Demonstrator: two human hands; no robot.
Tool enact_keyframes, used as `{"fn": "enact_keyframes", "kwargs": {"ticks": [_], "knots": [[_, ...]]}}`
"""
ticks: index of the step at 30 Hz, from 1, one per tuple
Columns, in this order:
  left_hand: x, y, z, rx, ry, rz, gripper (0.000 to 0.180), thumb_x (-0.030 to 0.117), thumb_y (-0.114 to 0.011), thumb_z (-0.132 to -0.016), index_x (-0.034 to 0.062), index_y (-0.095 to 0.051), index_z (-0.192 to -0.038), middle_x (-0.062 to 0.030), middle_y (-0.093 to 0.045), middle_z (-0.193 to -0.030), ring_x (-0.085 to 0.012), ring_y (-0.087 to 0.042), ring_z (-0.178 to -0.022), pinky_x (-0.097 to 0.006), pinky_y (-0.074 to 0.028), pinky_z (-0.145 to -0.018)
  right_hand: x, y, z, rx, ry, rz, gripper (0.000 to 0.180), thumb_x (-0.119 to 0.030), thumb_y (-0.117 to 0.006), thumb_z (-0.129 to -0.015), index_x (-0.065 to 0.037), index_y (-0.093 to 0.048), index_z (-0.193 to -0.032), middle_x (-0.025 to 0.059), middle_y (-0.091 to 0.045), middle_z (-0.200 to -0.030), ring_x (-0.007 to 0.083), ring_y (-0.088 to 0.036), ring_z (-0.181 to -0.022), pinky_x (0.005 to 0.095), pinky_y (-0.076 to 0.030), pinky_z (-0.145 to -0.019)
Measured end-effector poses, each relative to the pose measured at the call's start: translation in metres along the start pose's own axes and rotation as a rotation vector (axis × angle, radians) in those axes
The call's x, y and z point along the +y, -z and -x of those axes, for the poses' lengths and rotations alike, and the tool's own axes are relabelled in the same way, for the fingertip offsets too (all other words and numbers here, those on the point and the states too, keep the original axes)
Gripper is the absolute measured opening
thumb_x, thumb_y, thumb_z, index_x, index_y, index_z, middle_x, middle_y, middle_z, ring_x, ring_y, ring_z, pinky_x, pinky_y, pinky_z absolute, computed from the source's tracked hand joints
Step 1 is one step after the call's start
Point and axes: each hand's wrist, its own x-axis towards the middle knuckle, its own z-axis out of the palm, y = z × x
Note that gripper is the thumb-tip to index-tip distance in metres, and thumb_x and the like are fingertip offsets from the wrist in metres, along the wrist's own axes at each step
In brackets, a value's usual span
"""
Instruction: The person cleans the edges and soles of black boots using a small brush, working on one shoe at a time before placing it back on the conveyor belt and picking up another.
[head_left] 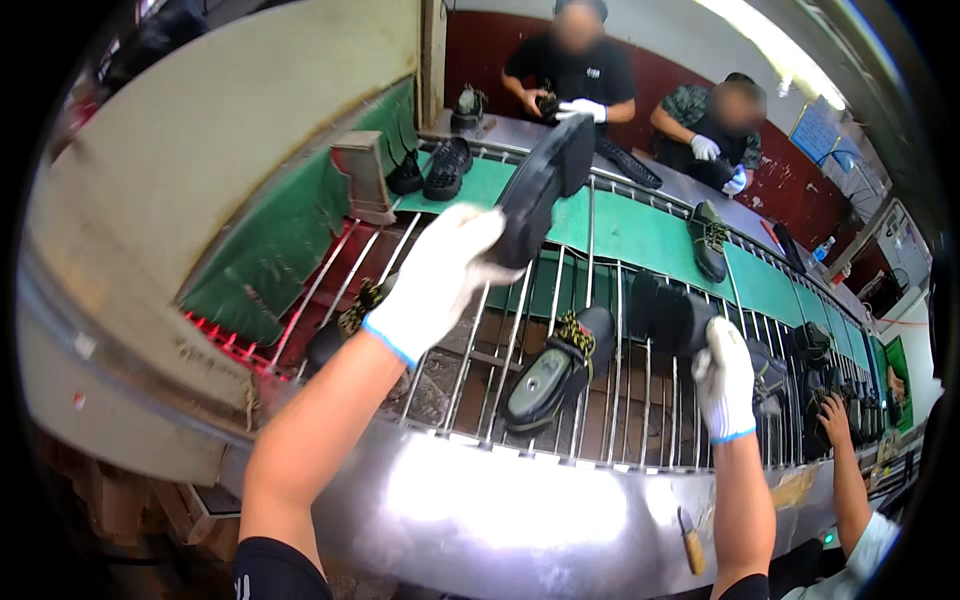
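Note:
My left hand (440, 285), in a white glove with a blue cuff, grips one end of a long black shoe sole (535, 195) raised above the rod rack. Lower and to the right, my gloved right hand (727, 378) is closed on a dark sole-shaped piece (668, 312), smeared by motion. Between my hands a grey-and-black shoe (560, 372) with yellow-black laces lies tilted on the metal rods. Another laced shoe (345, 320) is partly hidden behind my left forearm.
Green belt (640, 235) beyond the rods carries a dark shoe (708, 240) and black clogs (447, 168). A wooden-handled tool (691, 545) lies on the metal ledge. Two co-workers stand across; another person's bare hand (833, 418) reaches among shoes at right. Red glow shows at left.

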Motion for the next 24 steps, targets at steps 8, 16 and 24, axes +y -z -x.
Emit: {"fn": "enact_keyframes", "kwargs": {"ticks": [8, 16, 24], "knots": [[0.009, 0.023, 0.404, 0.51, -0.045, -0.542, 0.02, 0.007, -0.064, -0.105, -0.0032, -0.064, -0.121, -0.0075, -0.071, -0.118, -0.0139, -0.066, -0.106, -0.031, -0.053, -0.099, 0.065, -0.009, 0.318, -0.657, 0.478, 0.68, 0.019, -0.016, -0.083, -0.092, -0.006, -0.077, -0.107, 0.0135, -0.074, -0.105, 0.0326, -0.074, -0.095, 0.0429, -0.06, -0.086], [0.003, 0.023, 0.47, 0.572, -0.395, -1.325, 0.042, 0.004, -0.082, -0.089, -0.0033, -0.067, -0.127, -0.0243, -0.062, -0.145, -0.0468, -0.056, -0.142, -0.053, -0.046, -0.12, 0.017, -0.059, 0.391, -0.858, 0.5, 0.767, 0.05, -0.028, -0.077, -0.099, -0.006, -0.064, -0.143, 0.0181, -0.07, -0.127, 0.0341, -0.074, -0.106, 0.0429, -0.062, -0.091], [0.013, -0.033, 0.458, 0.302, -0.568, -1.221, 0.039, 0.006, -0.081, -0.087, -0.0049, -0.07, -0.123, -0.0246, -0.07, -0.133, -0.0471, -0.062, -0.135, -0.054, -0.049, -0.118, -0.218, -0.041, 0.441, -1.274, 0.582, -0.579, 0.026, -0.026, -0.078, -0.098, -0.006, -0.076, -0.115, 0.0224, -0.076, -0.098, 0.0397, -0.074, -0.084, 0.0501, -0.059, -0.075]]}}
